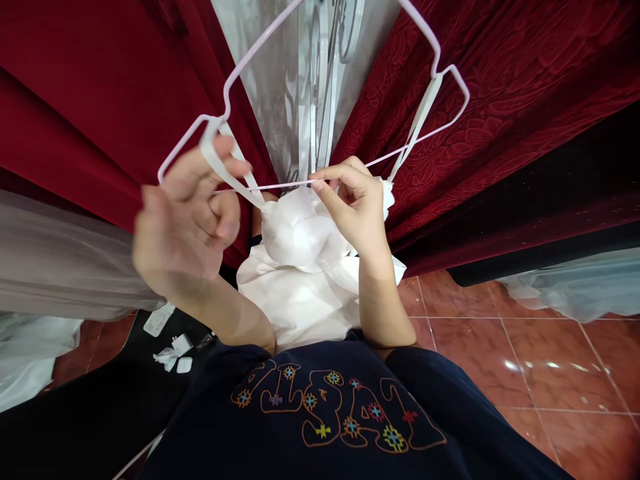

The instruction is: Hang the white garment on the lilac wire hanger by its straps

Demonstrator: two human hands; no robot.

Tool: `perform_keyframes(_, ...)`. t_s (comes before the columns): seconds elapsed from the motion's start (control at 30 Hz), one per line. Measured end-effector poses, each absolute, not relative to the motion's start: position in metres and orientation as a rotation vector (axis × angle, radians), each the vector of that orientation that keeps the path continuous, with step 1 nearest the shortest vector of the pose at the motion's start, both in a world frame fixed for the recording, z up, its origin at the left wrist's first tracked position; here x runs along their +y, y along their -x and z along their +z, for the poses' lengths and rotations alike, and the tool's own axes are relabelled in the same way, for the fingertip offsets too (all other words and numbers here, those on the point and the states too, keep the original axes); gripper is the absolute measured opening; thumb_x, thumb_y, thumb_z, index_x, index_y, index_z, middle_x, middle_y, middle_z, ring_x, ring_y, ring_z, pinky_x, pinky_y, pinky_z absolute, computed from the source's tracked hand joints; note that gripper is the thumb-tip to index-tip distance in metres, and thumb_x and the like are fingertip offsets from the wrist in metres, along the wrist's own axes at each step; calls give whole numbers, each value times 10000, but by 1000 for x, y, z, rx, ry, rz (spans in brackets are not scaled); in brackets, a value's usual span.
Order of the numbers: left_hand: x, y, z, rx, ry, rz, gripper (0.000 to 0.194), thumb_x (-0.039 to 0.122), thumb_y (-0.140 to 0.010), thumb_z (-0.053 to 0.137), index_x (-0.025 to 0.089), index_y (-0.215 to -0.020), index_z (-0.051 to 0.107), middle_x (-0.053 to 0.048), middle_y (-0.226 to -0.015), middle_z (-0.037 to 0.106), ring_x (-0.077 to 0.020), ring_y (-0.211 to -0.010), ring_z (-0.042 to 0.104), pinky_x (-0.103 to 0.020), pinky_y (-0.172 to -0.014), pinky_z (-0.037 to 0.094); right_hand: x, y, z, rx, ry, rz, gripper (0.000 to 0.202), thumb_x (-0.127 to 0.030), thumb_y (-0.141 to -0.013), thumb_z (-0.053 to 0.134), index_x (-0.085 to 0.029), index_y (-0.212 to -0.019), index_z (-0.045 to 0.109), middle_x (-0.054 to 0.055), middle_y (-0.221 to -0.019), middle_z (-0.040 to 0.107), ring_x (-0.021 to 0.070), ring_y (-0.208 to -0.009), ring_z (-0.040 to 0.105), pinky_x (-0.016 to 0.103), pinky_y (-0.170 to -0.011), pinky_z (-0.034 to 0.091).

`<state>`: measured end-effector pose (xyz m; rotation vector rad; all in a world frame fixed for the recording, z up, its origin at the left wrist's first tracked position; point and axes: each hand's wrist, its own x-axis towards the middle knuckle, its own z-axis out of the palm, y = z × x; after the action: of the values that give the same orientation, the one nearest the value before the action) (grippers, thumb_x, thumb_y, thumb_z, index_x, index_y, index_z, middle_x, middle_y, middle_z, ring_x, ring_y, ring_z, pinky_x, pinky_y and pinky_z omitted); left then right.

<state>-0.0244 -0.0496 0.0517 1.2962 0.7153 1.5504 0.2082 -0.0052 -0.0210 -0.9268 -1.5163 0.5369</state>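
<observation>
A pale pink hanger [255,50] spans the upper middle, with a white garment [300,233] hanging from it by its straps. My right hand [357,200] pinches the hanger's lower bar near its middle, thumb and index finger together. At the left, my left hand [187,220] is raised with its fingers apart and partly blurred by motion. Its fingertips are by the left strap [223,163], which loops over the hanger's left notch. Another strap [420,117] loops over the right notch. The garment's body drapes between my forearms.
Dark red curtains [100,87] flank a white metal frame [320,80]. At lower left, a black surface [100,400] bears a white phone-like object [159,320] and a white adapter [181,345]. Sheer fabric [65,253] hangs at the left. Red floor tiles [540,353] show at the right.
</observation>
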Motion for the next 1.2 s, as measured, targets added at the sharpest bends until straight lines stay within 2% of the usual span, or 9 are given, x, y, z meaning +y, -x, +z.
perform_keyframes(0.07,-42,32,54,650,-1229,1699,859,899,-864,740,191,-1339,842,-103,-1406,774,-154,-626,408,-342,-428,261,-6,-212,-21,-1514,939,539,254,-518,-1002,753,-282,-1020,846,0,-853,561,79,-678,396,263,-567,284)
perform_keyframes(0.17,-33,37,45,701,-1135,1915,716,837,-1056,505,266,-1362,810,4,-1587,679,-165,-786,535,-299,-477,335,-7,-218,-22,-1492,962,510,256,-521,-1000,754,-283,-1014,848,4,-852,559,84,-690,422,269,-577,305)
perform_keyframes(0.27,-32,32,31,871,-986,2065,671,727,-1153,376,238,-1246,827,-41,-1444,763,-107,-693,538,-247,-464,322,-7,-220,-24,-1509,977,485,255,-534,-1005,746,-302,-1032,848,2,-860,569,87,-690,416,283,-596,322)
perform_keyframes(0.43,-33,14,26,889,-924,1858,961,899,-1055,359,76,-1137,849,-228,-1255,816,-96,-562,515,-256,-409,277,-5,-208,-28,-1452,916,570,254,-531,-991,763,-290,-1041,826,1,-882,587,87,-711,446,274,-586,314)
perform_keyframes(0.57,-28,-2,24,792,-1033,1734,1143,1002,-970,143,110,-982,859,-214,-976,834,-138,-499,535,-300,-416,319,-6,-197,-28,-1372,875,676,293,-534,-957,806,-260,-1049,759,-31,-867,575,39,-586,338,277,-516,216)
perform_keyframes(0.63,-22,-10,17,735,-1074,1683,1094,987,-988,180,127,-955,854,-196,-920,834,-131,-454,517,-300,-413,337,-6,-193,-27,-1339,860,695,321,-533,-940,827,-247,-1009,698,-42,-860,575,27,-560,319,277,-494,184)
perform_keyframes(0.8,-16,-29,-1,768,-1206,1546,629,748,-1077,577,171,-923,777,-143,-1046,863,-135,-563,663,-260,-521,514,-7,-188,-25,-1267,816,689,365,-452,-924,861,-236,-918,565,-59,-844,592,13,-548,334,255,-481,213)
perform_keyframes(1.03,-11,-32,1,795,-1149,1660,586,692,-1112,561,197,-806,627,-117,-945,863,-142,-517,686,-271,-520,546,-22,-201,-19,-1142,754,557,321,-455,-969,804,-237,-892,581,19,-1040,779,118,-834,713,267,-624,467)
perform_keyframes(1.2,-5,-32,-2,828,-1135,1654,584,698,-1099,576,202,-794,618,-114,-920,843,-146,-504,662,-301,-523,548,-17,-234,-17,-909,919,306,331,-536,-984,763,-238,-917,633,50,-1108,809,82,-561,505,292,-522,330)
